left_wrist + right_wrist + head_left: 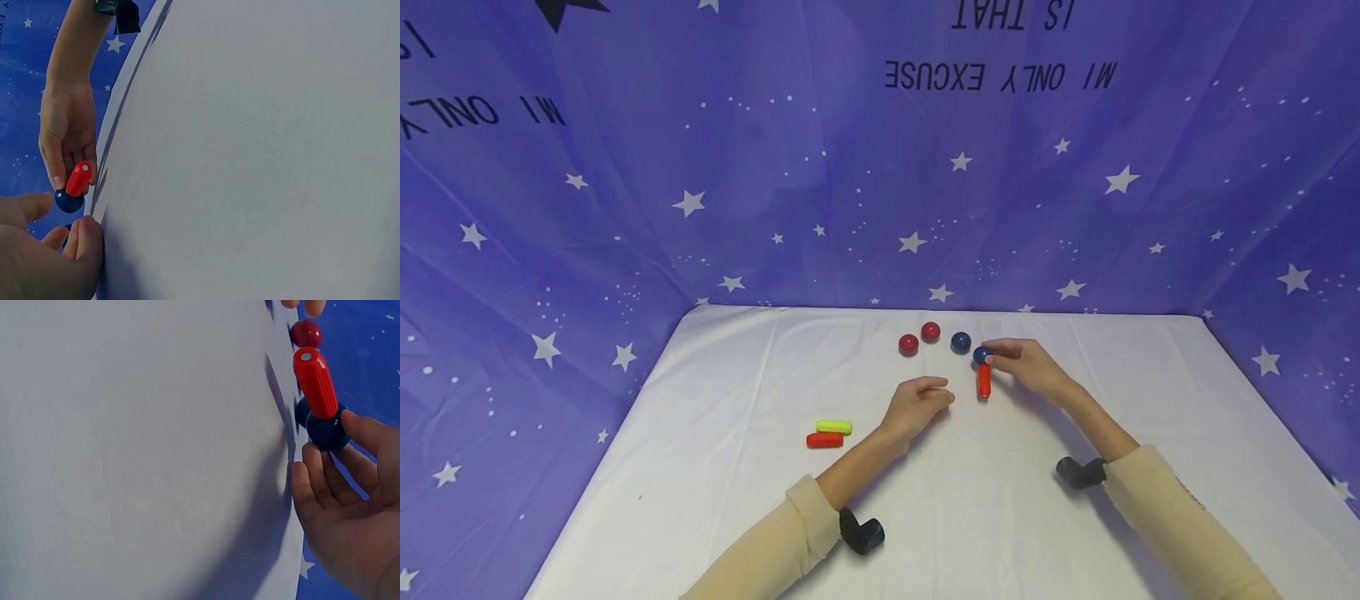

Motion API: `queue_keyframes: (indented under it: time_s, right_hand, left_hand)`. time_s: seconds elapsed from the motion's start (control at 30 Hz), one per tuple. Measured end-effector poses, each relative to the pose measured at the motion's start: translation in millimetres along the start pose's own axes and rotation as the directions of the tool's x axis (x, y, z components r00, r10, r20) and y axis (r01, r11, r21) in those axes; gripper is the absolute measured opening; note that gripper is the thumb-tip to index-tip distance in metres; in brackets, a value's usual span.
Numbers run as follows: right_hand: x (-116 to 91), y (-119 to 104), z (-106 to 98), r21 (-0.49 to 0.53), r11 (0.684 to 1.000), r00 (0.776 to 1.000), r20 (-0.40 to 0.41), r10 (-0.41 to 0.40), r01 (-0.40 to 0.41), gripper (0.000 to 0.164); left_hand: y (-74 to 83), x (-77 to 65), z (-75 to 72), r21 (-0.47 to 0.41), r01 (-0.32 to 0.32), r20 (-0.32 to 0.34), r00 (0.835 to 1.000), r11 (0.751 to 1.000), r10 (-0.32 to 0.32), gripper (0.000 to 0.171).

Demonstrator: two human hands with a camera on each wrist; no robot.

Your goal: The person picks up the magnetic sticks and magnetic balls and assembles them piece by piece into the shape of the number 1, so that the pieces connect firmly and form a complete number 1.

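My right hand [1028,365] pinches a blue ball [982,355] between thumb and fingers. A ridged red stick [984,382] is joined to that ball and points toward me; in the right wrist view the stick [317,384] shows a small silvery spot on its free end. To the left, my left hand [916,407] holds nothing, its fingers loosely bent toward the red stick. A second blue ball [960,342] lies just left of the held one. Two red balls [908,344] sit farther left along the back.
On the left of the white-covered table [715,500], a yellow stick [833,427] and another red stick [824,440] lie side by side. A purple starry cloth [850,208] hangs behind and at both sides. Black devices [859,532] are worn at both wrists.
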State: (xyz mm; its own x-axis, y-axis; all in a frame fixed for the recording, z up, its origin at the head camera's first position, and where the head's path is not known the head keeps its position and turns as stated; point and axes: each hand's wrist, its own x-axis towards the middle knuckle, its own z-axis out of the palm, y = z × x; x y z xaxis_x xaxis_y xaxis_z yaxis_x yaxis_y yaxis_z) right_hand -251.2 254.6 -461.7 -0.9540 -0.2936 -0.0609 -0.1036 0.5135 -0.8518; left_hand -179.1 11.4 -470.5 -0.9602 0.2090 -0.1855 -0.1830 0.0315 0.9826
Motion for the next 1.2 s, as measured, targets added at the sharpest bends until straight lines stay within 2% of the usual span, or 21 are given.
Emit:
queue_keyframes:
  time_s: [0.23, 0.4, 0.5, 0.6, 0.7, 0.87, 0.97, 1.07, 1.2]
  right_hand:
    - [5.6, 4.5, -7.4, -0.029, 0.999, 1.000, -0.010, -0.014, 0.014, 0.043]
    - [7.4, 7.8, -10.8, -0.043, 0.999, 1.000, -0.015, -0.002, 0.001, 0.043]
    - [8.6, 9.2, -12.5, -0.046, 0.999, 1.000, -0.012, 0.003, -0.003, 0.043]
    - [9.9, 10.9, -13.7, -0.050, 0.999, 1.000, -0.008, 0.001, -0.001, 0.043]
    - [11.3, 12.9, -14.7, -0.060, 0.998, 1.000, 0.003, -0.010, 0.010, 0.043]
    - [10.3, 14.7, -14.4, -0.063, 0.998, 0.999, 0.036, -0.029, 0.031, 0.044]
    - [8.1, 14.6, -13.6, -0.060, 0.998, 0.999, 0.042, -0.029, 0.032, 0.043]
    - [5.3, 10.6, -12.9, -0.049, 0.998, 0.999, 0.036, -0.025, 0.027, 0.041]
    - [-2.6, -9.3, -12.5, -0.032, 0.999, 0.999, 0.045, -0.023, 0.025, 0.040]
  left_hand:
    - [0.8, 13.9, 7.7, -0.006, -0.064, -0.058, 0.996, 0.998, 0.064, 0.036]
    - [2.4, 24.8, 13.5, 0.047, -0.094, -0.112, 0.989, 0.994, 0.099, 0.037]
    - [3.4, 32.9, 16.1, 0.091, -0.119, -0.146, 0.980, 0.989, 0.132, 0.036]
    - [3.3, 42.3, 18.6, 0.116, -0.171, -0.177, 0.966, 0.978, 0.190, 0.035]
    - [2.6, 49.8, 20.4, 0.148, -0.230, -0.203, 0.945, 0.962, 0.257, 0.034]
    - [1.1, 58.6, 22.9, 0.239, -0.282, -0.223, 0.915, 0.929, 0.336, 0.035]
    - [0.9, 63.3, 25.0, 0.297, -0.295, -0.211, 0.907, 0.908, 0.364, 0.035]
    - [2.0, 67.5, 27.6, 0.357, -0.289, -0.192, 0.908, 0.888, 0.373, 0.037]
    - [4.4, 71.6, 29.6, 0.430, -0.282, -0.174, 0.906, 0.858, 0.385, 0.039]
